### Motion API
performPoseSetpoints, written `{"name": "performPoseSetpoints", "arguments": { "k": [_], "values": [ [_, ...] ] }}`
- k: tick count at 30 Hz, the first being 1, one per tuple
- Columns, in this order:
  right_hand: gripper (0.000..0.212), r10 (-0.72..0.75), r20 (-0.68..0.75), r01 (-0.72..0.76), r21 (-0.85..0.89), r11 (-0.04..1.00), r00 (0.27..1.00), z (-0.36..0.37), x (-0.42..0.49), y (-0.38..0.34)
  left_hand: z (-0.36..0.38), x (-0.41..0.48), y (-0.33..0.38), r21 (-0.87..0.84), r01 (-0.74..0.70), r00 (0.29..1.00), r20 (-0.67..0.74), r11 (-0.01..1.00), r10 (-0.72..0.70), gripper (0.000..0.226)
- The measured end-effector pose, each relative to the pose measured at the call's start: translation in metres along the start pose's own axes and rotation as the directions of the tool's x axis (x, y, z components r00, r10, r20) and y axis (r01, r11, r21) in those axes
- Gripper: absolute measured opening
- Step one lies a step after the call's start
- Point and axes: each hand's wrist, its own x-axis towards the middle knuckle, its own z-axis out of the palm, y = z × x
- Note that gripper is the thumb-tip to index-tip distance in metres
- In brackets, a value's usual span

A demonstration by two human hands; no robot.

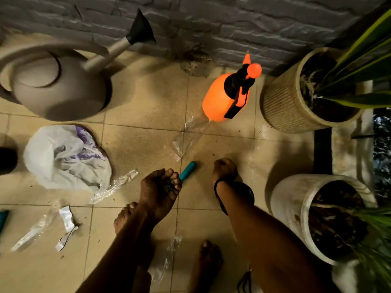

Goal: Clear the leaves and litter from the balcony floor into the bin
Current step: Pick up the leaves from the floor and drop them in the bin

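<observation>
The left hand lies palm up, fingers cupped round dark leaf scraps. At two o'clock from it the right hand is curled, knuckles up, low over the tiled floor; whether it pinches anything I cannot tell. A teal tube lies between the hands.

Clear film lies at twelve o'clock of the hands, a torn wrapper at eight, and a crumpled white plastic bag at nine. Open tile runs towards the brick wall at twelve. It is hemmed in by a watering can at ten, an orange sprayer at one, and a ribbed pot and a pale pot along the three o'clock edge.
</observation>
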Motion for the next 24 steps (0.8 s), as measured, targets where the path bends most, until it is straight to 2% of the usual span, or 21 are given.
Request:
{"name": "performPoseSetpoints", "arguments": {
  "k": [3, 8, 12, 21, 24],
  "values": [
    [0.017, -0.092, -0.066, 0.091, -0.030, 0.995, 0.994, 0.027, 0.026, 0.015, -0.022, 0.023, -0.001, 0.022, 0.020, 1.000, -0.012, 1.000, -0.020, 0.025],
    [0.014, -0.237, -0.052, 0.230, -0.118, 0.966, 0.970, 0.051, 0.049, 0.040, -0.044, 0.043, -0.001, 0.022, 0.044, 0.998, -0.041, 0.999, -0.043, 0.024],
    [0.016, -0.259, -0.097, 0.246, -0.129, 0.961, 0.961, 0.059, 0.055, 0.043, -0.049, 0.051, 0.005, 0.026, 0.068, 0.997, -0.040, 0.997, -0.067, 0.024],
    [0.026, -0.301, -0.105, 0.280, -0.181, 0.943, 0.948, 0.060, 0.047, 0.038, -0.033, 0.052, 0.025, 0.050, 0.055, 0.998, -0.002, 0.997, -0.055, 0.028],
    [0.028, -0.321, -0.035, 0.307, -0.211, 0.928, 0.946, 0.056, 0.050, 0.041, -0.030, 0.055, 0.030, 0.067, 0.043, 0.999, 0.012, 0.997, -0.044, 0.032]
  ]
}}
